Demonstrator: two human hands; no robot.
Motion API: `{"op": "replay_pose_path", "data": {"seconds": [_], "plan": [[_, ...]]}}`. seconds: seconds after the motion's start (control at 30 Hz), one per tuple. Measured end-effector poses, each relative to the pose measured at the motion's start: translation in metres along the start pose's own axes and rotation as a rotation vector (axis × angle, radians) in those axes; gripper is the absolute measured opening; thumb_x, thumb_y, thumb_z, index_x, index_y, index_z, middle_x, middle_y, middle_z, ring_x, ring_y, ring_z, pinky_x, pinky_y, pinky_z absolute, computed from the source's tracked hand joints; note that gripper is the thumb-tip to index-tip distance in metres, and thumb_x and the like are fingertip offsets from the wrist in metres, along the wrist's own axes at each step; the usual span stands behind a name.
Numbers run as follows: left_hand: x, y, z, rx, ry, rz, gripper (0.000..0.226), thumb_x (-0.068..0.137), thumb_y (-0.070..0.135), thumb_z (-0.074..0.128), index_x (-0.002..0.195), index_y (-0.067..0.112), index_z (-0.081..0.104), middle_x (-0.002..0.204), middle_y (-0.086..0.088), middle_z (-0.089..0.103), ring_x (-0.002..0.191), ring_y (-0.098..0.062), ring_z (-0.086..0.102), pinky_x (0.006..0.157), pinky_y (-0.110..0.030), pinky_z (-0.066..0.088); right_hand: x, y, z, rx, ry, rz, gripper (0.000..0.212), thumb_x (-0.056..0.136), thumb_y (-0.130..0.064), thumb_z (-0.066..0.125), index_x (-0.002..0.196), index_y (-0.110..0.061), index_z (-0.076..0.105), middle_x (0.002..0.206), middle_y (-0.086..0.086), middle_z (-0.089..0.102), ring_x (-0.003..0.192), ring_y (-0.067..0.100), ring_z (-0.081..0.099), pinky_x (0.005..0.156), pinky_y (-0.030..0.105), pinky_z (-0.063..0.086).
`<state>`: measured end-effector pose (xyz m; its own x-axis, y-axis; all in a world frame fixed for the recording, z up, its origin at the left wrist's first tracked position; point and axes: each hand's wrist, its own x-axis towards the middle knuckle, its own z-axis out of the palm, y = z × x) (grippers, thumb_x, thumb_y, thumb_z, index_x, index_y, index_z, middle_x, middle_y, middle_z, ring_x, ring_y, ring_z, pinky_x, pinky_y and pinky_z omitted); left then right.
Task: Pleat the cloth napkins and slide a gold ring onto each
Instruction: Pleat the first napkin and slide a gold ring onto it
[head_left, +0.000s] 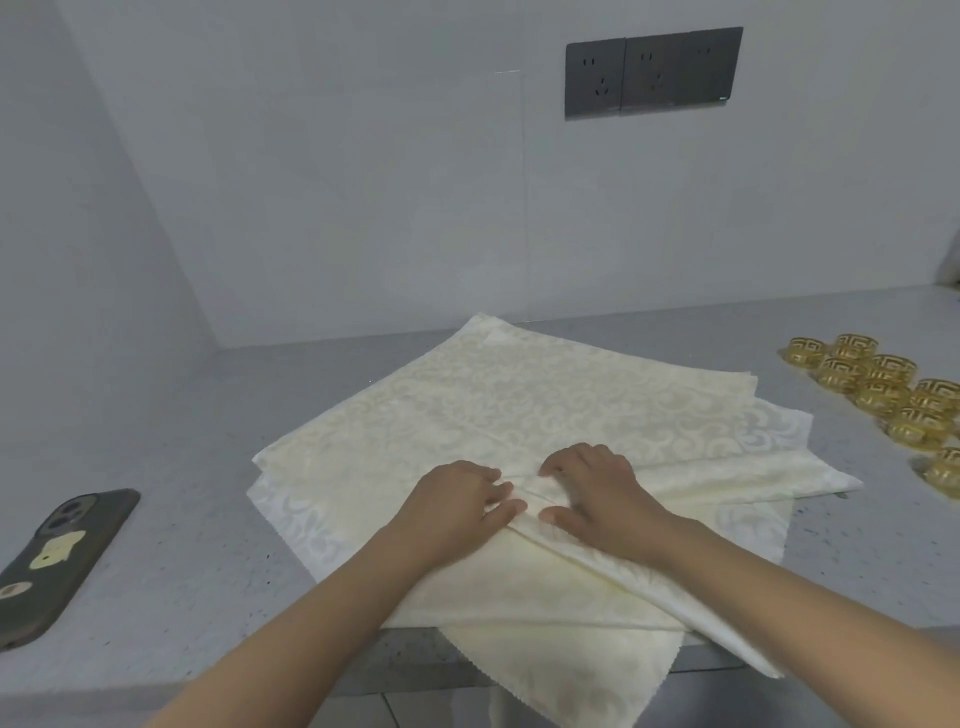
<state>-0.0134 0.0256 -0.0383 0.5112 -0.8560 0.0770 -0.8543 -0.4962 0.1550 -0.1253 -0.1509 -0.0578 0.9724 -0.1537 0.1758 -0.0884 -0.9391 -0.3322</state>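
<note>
Napkins (519, 405) stacked centrally on worktop (182, 415), near corner overhanging front edge; rings (883, 395) clustered right; phone (57, 561) left; sockets (653, 71) on wall behind.

A dark-cased phone (57, 558) lies on the grey counter (171, 467); wall sockets (653, 71) behind.

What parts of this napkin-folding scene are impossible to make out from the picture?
- How many napkins are stacked: head view, the top sheets cover the lower ones.
- The fold under the left hand and right hand: the fingers cover it.
- The full count of gold rings: the right edge cuts the group off.
- The phone: its lower end runs past the left edge.
- The napkin corner hanging over the counter edge: cut off at the bottom.
</note>
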Motion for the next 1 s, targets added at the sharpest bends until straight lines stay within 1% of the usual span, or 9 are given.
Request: {"op": "replay_pose_path", "data": {"seconds": [0.13,0.27,0.37,0.5,0.6,0.73,0.83,0.93,1.0], "plan": [[0.008,0.0,-0.003,0.028,-0.043,0.001,0.09,0.064,0.077,0.016,0.115,0.023,0.067,0.114,-0.002,0.066,0.11,-0.016,0.056,0.091,-0.036,0.044,-0.012,0.002,0.005,-0.016,0.03,0.044,0.078,0.072,-0.076,0.019,0.135,-0.033,0.037,0.128,-0.011,0.041,0.121,0.012,0.033,0.092,0.022,0.014],[0.012,-0.004,-0.001,0.058,-0.083,-0.009,0.094,0.058,0.082,0.021,0.121,0.027,0.064,0.119,0.002,0.065,0.113,-0.015,0.056,0.093,-0.034,0.044,-0.005,0.002,-0.004,0.063,-0.069,0.093,0.051,0.088,-0.058,0.05,0.133,-0.035,0.041,0.128,-0.008,0.043,0.121,0.014,0.033,0.099,0.027,0.02],[0.015,-0.001,-0.003,0.127,-0.104,0.012,0.102,0.053,0.081,0.014,0.116,0.02,0.065,0.118,-0.003,0.064,0.111,-0.019,0.056,0.092,-0.037,0.045,0.004,0.007,-0.026,0.112,-0.148,0.206,0.032,0.091,-0.043,0.054,0.119,-0.029,0.055,0.119,-0.01,0.055,0.115,0.014,0.046,0.098,0.028,0.03],[0.017,0.0,-0.005,0.105,-0.113,0.014,0.103,0.049,0.083,0.014,0.114,0.021,0.067,0.115,-0.004,0.065,0.111,-0.019,0.056,0.092,-0.037,0.045,0.019,0.011,-0.064,-0.025,-0.381,0.335,0.034,0.089,-0.039,0.055,0.099,-0.007,0.063,0.101,0.005,0.065,0.084,0.016,0.055,0.074,0.027,0.039],[0.019,0.001,-0.004,0.121,-0.16,-0.018,0.094,0.057,0.083,0.026,0.114,0.021,0.067,0.117,-0.005,0.065,0.111,-0.02,0.056,0.092,-0.037,0.045,0.026,0.012,-0.075,-0.116,-0.511,0.409,0.031,0.084,-0.044,0.061,0.08,-0.013,0.059,0.08,-0.003,0.057,0.071,0.015,0.053,0.057,0.022,0.037],[0.02,0.001,-0.004,0.139,-0.188,-0.045,0.075,0.071,0.075,0.039,0.117,0.022,0.066,0.115,-0.003,0.065,0.109,-0.019,0.055,0.09,-0.037,0.046,0.036,0.009,-0.077,-0.13,-0.551,0.457,0.032,0.078,-0.045,0.068,0.088,-0.016,0.058,0.088,-0.004,0.055,0.08,0.019,0.054,0.061,0.024,0.04],[0.02,0.0,-0.003,0.135,-0.171,-0.043,0.064,0.079,0.072,0.048,0.114,0.022,0.067,0.106,-0.001,0.065,0.102,-0.019,0.057,0.085,-0.036,0.047,0.04,0.002,-0.074,-0.093,-0.536,0.405,0.023,0.078,-0.026,0.07,0.088,-0.01,0.056,0.08,-0.002,0.053,0.068,0.015,0.05,0.053,0.021,0.035],[0.021,0.0,-0.003,0.115,-0.181,-0.063,0.078,0.068,0.08,0.04,0.111,0.022,0.068,0.107,-0.002,0.065,0.099,-0.018,0.057,0.083,-0.035,0.048,0.043,-0.006,-0.064,-0.074,-0.495,0.376,0.009,0.073,-0.01,0.067,0.08,-0.009,0.06,0.078,0.005,0.054,0.067,0.018,0.05,0.047,0.02,0.034],[0.021,0.001,-0.003,0.119,-0.173,-0.066,0.068,0.074,0.076,0.047,0.11,0.022,0.069,0.102,-0.002,0.065,0.097,-0.018,0.058,0.08,-0.034,0.047,0.045,-0.009,-0.064,-0.058,-0.48,0.404,0.01,0.074,-0.015,0.07,0.076,-0.009,0.062,0.07,0.005,0.053,0.062,0.018,0.049,0.044,0.018,0.033]]}}
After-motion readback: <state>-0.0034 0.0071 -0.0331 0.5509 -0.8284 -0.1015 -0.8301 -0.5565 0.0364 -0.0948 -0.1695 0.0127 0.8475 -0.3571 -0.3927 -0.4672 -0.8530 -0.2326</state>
